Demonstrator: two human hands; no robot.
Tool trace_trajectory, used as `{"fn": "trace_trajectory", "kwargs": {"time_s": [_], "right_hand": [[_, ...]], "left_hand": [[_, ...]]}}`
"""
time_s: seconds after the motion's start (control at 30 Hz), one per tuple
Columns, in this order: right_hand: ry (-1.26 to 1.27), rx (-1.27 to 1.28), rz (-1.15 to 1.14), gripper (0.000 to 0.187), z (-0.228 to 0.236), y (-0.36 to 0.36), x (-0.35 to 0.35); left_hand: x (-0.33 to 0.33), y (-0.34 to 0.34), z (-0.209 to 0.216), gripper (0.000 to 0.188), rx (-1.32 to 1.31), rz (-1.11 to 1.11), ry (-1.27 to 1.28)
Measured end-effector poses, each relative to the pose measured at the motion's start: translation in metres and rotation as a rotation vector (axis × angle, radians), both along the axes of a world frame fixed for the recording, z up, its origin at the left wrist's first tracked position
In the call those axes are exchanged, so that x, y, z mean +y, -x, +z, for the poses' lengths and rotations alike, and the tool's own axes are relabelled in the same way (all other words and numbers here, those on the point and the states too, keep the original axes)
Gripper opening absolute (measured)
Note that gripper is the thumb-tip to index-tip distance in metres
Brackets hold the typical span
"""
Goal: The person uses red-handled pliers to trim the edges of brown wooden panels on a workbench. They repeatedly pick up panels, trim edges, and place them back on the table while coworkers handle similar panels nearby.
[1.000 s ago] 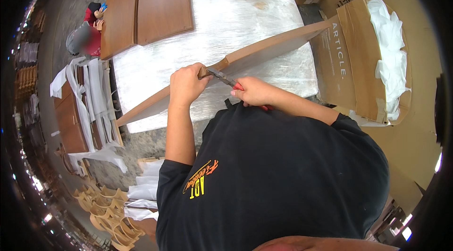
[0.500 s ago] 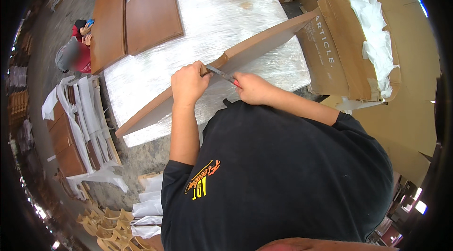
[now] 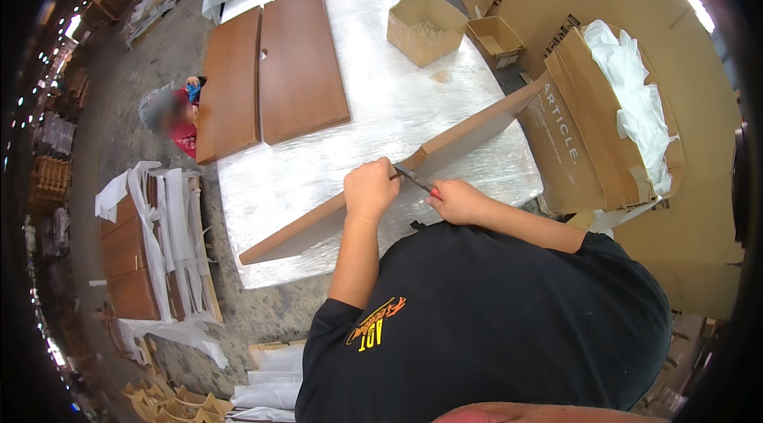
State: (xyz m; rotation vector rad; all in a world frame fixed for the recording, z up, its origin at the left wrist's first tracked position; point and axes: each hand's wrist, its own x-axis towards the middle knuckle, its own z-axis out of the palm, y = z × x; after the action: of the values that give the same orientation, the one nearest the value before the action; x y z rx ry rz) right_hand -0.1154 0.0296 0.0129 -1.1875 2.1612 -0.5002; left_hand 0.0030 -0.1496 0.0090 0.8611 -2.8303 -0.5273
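Note:
A long brown wooden panel point(image 3: 469, 125) stands on its edge, slanting across the table in front of me. My left hand point(image 3: 371, 191) is closed over its upper edge, around the middle. In my right hand point(image 3: 461, 202) is a metal hand tool with a red handle point(image 3: 416, 180), its exact kind unclear. The tool's metal part reaches from my right fist to the panel edge, close beside my left thumb. My fingers partly hide both the tool's grip and the edge beneath my left hand.
The table point(image 3: 362, 33) is wrapped in shiny film. Two brown panels point(image 3: 302, 65) lie flat there, near an open cardboard box point(image 3: 427, 29). A person point(image 3: 179, 113) is at the table's left side. At right stands a large carton point(image 3: 576, 129) stuffed with white wrapping point(image 3: 628, 97).
The whole view has shifted, so the table and my hands appear lower and further right. Both hands keep about the same place on the panel and tool.

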Motion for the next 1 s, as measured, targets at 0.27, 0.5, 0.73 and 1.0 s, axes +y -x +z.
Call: {"fn": "trace_trajectory", "kwargs": {"time_s": [0.27, 0.5, 0.73, 1.0], "right_hand": [[-0.048, -0.403, 0.028, 0.048, 0.014, 0.016, -0.003], [-0.212, -1.251, -0.140, 0.042, -0.027, 0.036, 0.010], [0.095, -1.701, -0.034, 0.041, -0.010, 0.066, 0.029], [0.457, -1.340, -0.300, 0.049, 0.058, 0.186, -0.052]], "left_hand": [[0.005, -0.003, 0.000, 0.030, -0.010, -0.008, 0.063], [0.012, -0.002, -0.009, 0.026, -0.035, -0.008, 0.047], [0.005, 0.001, -0.005, 0.031, 0.026, 0.017, -0.011], [0.015, 0.019, 0.012, 0.024, 0.029, 0.129, -0.018]]}}
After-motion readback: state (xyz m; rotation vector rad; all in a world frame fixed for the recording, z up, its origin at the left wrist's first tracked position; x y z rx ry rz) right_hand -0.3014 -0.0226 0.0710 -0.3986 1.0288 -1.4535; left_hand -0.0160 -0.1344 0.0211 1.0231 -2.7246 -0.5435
